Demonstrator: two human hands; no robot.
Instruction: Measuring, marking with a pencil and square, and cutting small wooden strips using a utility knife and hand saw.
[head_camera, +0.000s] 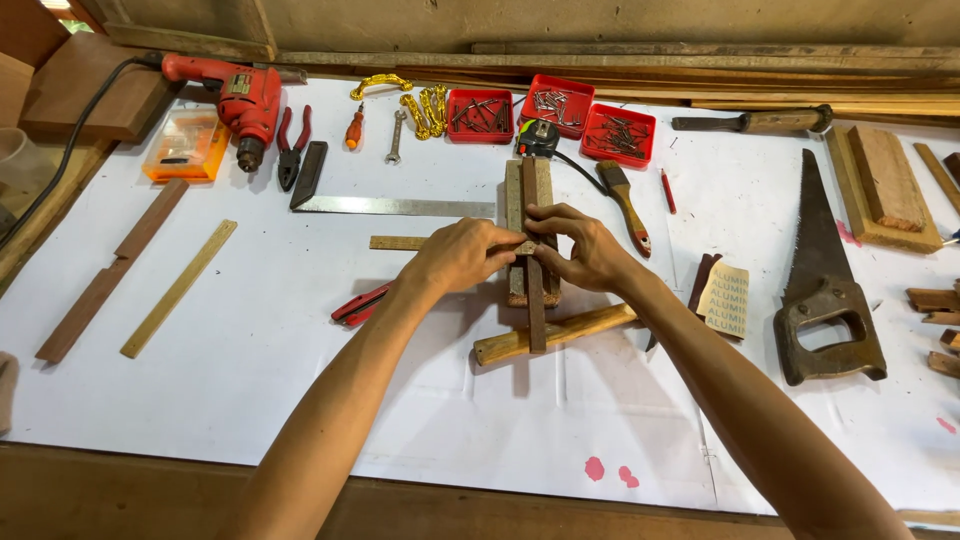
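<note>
The dark wooden strip (534, 290) lies lengthwise on top of a pale wooden block (517, 200) in the middle of the bench (250, 330), its near end resting across a round wooden handle (560, 330). A thin wooden ruler (400, 242) runs crosswise to it from the left. Your left hand (462, 255) has its fingers pressed together on the ruler's end where it meets the strip, and your right hand (590, 248) pinches the strip from the other side, fingers curled close. The strip looks stiff, light and narrow, likely to pivot or slide on the block, so it is best gripped by its long edges near the middle. Just right lie a paintbrush (625, 205) and folded sandpaper (725, 300), then a handsaw (825, 290). Behind are red trays of nails (618, 135), a steel square (395, 206) and a red drill (240, 100).
</note>
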